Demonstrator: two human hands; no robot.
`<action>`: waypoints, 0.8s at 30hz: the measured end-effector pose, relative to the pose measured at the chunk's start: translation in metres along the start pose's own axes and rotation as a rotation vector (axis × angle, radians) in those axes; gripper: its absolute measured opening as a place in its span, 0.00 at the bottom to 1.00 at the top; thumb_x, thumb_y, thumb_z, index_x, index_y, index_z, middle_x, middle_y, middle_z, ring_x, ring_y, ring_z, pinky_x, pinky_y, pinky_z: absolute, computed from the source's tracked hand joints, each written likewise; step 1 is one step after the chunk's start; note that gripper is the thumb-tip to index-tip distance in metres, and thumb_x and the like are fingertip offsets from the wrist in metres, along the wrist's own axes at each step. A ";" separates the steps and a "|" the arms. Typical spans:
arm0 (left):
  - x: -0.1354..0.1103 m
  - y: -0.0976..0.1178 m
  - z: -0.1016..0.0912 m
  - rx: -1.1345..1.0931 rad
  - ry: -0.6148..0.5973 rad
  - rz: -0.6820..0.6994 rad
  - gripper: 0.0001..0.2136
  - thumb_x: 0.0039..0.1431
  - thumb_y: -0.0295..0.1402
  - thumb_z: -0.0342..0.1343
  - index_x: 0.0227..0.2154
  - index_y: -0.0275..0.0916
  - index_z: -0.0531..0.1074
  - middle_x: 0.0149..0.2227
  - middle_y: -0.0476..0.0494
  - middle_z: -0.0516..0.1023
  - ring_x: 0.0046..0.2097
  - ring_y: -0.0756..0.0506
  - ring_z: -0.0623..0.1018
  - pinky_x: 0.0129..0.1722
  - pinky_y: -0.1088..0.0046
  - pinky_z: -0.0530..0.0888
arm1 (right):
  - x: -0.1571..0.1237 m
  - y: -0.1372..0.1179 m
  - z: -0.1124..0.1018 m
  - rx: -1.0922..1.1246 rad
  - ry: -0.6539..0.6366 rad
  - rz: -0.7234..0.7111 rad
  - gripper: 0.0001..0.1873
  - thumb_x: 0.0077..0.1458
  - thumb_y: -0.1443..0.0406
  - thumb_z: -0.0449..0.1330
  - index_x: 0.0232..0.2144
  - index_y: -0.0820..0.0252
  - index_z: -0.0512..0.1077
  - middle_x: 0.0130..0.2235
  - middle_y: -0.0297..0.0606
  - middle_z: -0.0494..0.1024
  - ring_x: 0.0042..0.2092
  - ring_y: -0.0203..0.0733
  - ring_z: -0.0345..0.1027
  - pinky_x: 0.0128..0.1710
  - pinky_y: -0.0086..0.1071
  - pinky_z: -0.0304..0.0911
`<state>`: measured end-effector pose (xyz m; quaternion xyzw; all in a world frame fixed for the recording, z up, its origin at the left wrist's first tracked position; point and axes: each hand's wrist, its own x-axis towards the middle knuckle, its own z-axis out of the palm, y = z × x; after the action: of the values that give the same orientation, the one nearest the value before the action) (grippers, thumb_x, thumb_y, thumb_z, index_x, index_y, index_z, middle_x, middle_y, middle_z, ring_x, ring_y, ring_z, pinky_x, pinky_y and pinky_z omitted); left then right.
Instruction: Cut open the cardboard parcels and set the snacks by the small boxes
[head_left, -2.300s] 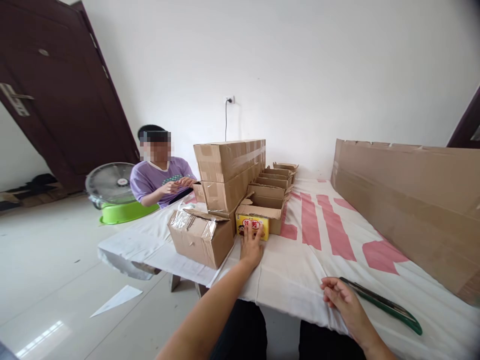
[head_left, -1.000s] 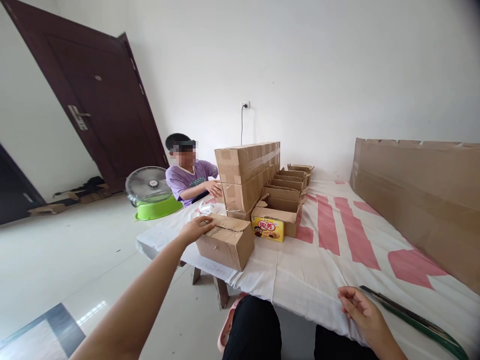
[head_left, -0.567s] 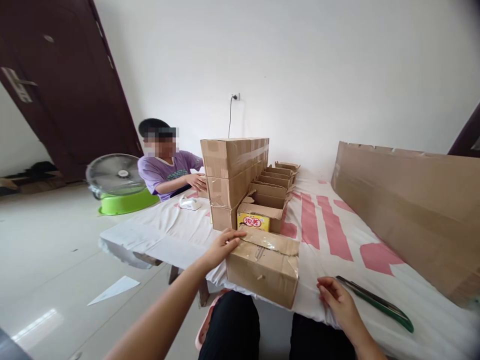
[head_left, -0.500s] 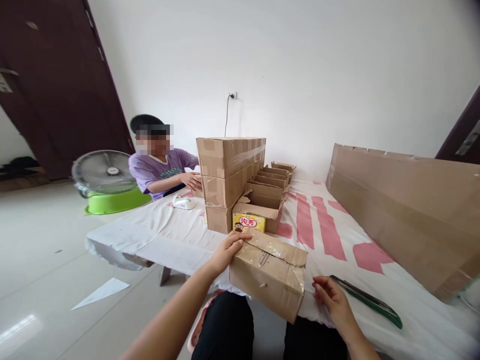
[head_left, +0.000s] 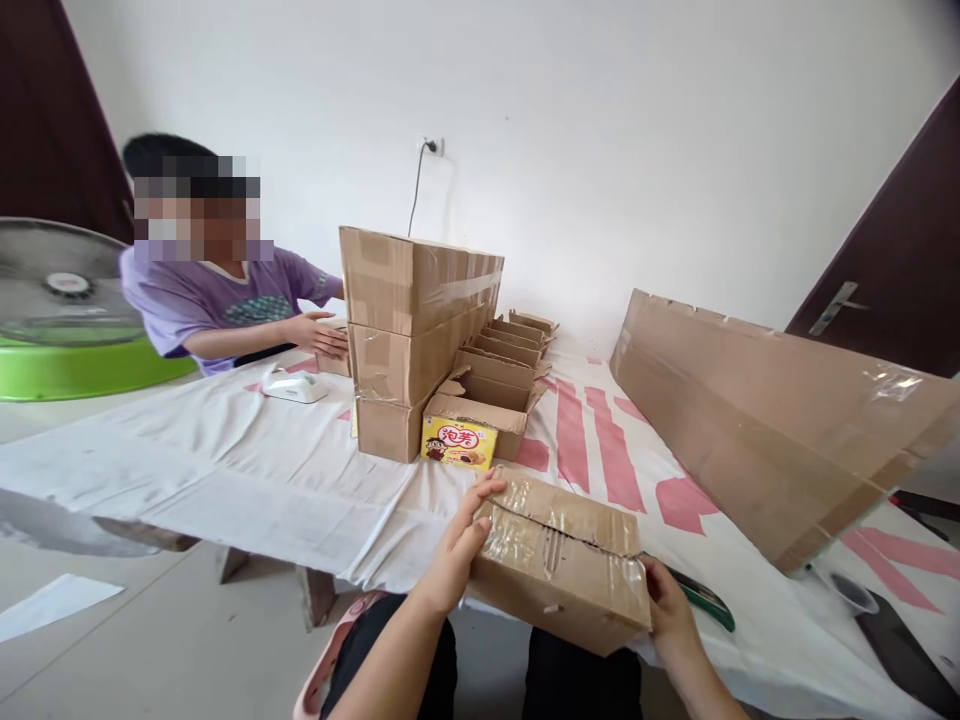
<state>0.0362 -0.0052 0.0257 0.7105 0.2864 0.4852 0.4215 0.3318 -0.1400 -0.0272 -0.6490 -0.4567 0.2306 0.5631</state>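
Observation:
A small taped cardboard box (head_left: pixel 566 560) sits at the near edge of the cloth-covered table (head_left: pixel 247 480), right in front of me. My left hand (head_left: pixel 465 540) grips its left end, fingers curled over the top edge. My right hand (head_left: pixel 667 605) holds its right end, mostly hidden behind the box. Just beyond the box stands a yellow snack carton (head_left: pixel 459 445).
A stack of sealed cartons (head_left: pixel 409 335) and a row of open ones (head_left: pixel 499 365) stand mid-table. A long flat cardboard (head_left: pixel 757 420) leans at right. A green-handled tool (head_left: pixel 701 600) lies beside my right hand. A person in a purple shirt (head_left: pixel 225 295) sits at left by a tape dispenser (head_left: pixel 296 385) and fan (head_left: pixel 60 290).
My left hand left the yellow carton, took the small taped box from the table's left side and drew it to the near edge. My right hand came onto its right end.

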 end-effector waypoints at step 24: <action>-0.002 -0.016 0.020 -0.445 -0.193 0.023 0.35 0.59 0.55 0.49 0.65 0.46 0.53 0.70 0.42 0.47 0.70 0.34 0.43 0.67 0.49 0.43 | 0.032 -0.184 -0.017 -0.956 0.108 -0.881 0.18 0.58 0.64 0.58 0.52 0.55 0.68 0.47 0.45 0.70 0.48 0.50 0.68 0.49 0.44 0.65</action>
<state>0.0538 -0.0051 0.0071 0.6465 0.1225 0.4709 0.5876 0.3003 -0.1308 0.1570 -0.5907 -0.7031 -0.2834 0.2763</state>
